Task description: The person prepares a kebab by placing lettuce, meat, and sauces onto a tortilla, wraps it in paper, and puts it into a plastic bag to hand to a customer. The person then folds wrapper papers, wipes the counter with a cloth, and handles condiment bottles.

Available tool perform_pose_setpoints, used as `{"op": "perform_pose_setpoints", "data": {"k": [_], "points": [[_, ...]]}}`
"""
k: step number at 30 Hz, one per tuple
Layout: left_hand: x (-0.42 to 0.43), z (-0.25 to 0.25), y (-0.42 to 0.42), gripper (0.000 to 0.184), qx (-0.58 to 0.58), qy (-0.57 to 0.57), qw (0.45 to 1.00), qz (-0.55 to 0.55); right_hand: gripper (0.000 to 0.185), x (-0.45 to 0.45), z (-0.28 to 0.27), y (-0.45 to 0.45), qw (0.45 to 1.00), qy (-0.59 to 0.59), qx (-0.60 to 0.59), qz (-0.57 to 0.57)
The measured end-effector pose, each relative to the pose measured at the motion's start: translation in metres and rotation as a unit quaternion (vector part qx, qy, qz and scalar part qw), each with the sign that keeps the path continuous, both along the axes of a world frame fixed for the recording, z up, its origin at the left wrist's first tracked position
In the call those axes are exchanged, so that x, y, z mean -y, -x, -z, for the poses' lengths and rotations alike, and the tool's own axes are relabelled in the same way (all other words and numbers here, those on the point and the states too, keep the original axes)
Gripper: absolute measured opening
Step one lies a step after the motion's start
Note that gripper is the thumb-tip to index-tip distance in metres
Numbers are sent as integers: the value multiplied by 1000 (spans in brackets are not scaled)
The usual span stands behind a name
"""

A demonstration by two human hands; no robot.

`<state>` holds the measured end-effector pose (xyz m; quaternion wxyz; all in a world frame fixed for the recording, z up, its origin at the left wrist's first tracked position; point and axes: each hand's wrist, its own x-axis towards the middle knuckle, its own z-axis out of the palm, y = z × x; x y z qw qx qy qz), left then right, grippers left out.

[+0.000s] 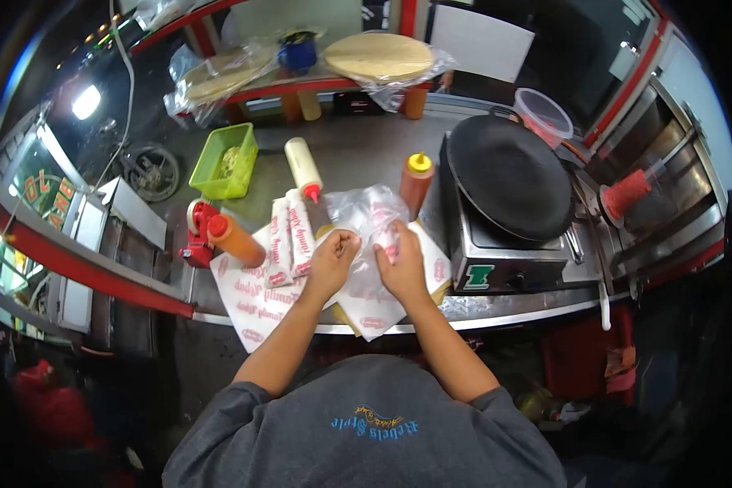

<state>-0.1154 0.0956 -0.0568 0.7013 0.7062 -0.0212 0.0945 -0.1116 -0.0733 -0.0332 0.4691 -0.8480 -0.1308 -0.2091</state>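
A clear plastic bag [356,205] lies bunched between my two hands, with red-printed white wrapping showing through its right part. My right hand [402,267] closes around that side of the bag. At the bag's left edge, my left hand [333,259] is closed, thumb against curled fingers, pinching the plastic. Just left of it, two paper-wrapped rolls [281,244] printed "Family Kebab" lie side by side. Printed wrapping paper [372,313] is spread beneath my hands, and another printed sheet [248,305] extends to the left.
An orange sauce bottle [237,242] leans at left; a cream bottle [302,167] lies behind. A yellow-capped bottle [417,183] stands near the black griddle pan [508,175] on its stove. A green basket [205,175] and a red device [198,236] are at left.
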Motion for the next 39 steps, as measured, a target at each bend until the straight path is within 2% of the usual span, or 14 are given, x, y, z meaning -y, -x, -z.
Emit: {"op": "perform_pose_setpoints", "data": {"k": [4,6,7,10,18,23,24,26,28,30,31,33,38,39], "points": [[0,9,9,18,-45,-168,985,-4,40,-21,-25,25,996,22,90,-10],[9,60,15,25,107,-106,988,38,32,-51,-29,23,990,12,57,-130],[13,51,22,34,209,-274,939,0,32,-73,-27,14,985,30,51,-160],[21,38,29,39,130,-427,895,-1,52,-130,0,-24,969,175,-81,-152],[19,53,22,31,190,-393,899,-31,91,-178,1,-29,910,340,-206,-113],[13,81,21,34,230,-412,881,-28,74,-131,16,-74,956,57,-195,-213],[13,57,27,36,52,-461,884,56,77,-99,-48,-52,868,-70,-419,-258],[10,48,21,28,268,-398,871,-105,75,-32,-56,-25,871,-165,-336,-318],[5,4,27,12,148,-391,898,-138,74,35,-79,16,900,-144,-273,-308],[-3,-9,22,16,92,-225,959,-145,72,74,-89,44,886,-111,-377,-245],[-8,-14,20,19,171,-236,943,-163,72,77,-78,45,895,-76,-373,-231],[-11,-23,22,20,163,-221,957,-97,73,63,-56,37,909,-9,-367,-195],[-11,-5,26,23,93,-195,975,-58,59,-9,-8,-14,977,68,-192,-64],[-13,12,24,23,95,-159,980,-71,52,-20,-19,-10,988,137,-64,-37]]}}
